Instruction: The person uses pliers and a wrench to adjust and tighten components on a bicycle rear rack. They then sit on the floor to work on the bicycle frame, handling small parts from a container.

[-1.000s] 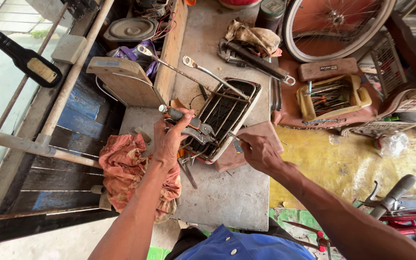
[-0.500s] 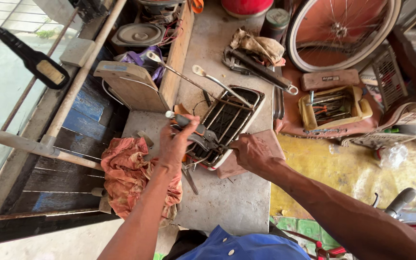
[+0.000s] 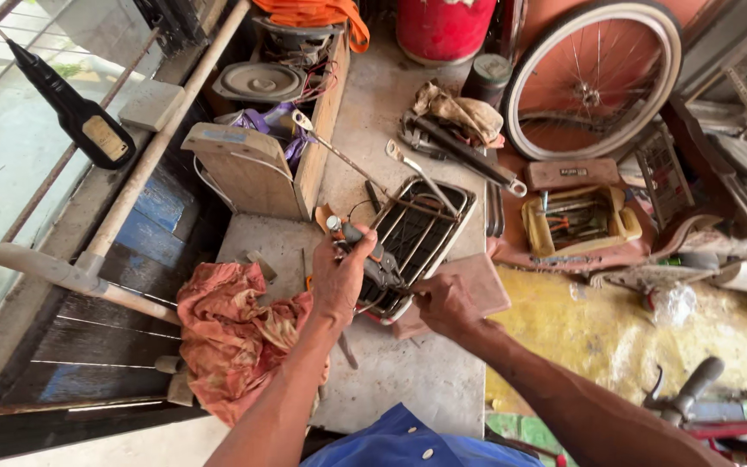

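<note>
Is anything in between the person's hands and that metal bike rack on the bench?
No, nothing visible. The left hand grips a dark tool pressed against the near end of the metal rack, and the right hand is right at the rack's near edge. The red rag lies off to the side.

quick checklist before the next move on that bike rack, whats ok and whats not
1. Left hand has a firm grip on the dark tool at the rack's near end: ok.
2. Right hand steadies the metal rack at its near corner: ok.
3. Rack rests flat on the concrete bench: cannot tell, its near end sits on a brown block and may be tilted.
4. Tool tip seated on a fastener: cannot tell, the hands hide it.
5. Red cloth is apart from the rack, beside the left forearm: ok.
6. The rack's two long stays point away over the bench, near loose tools: not ok if the rack swings.
</note>
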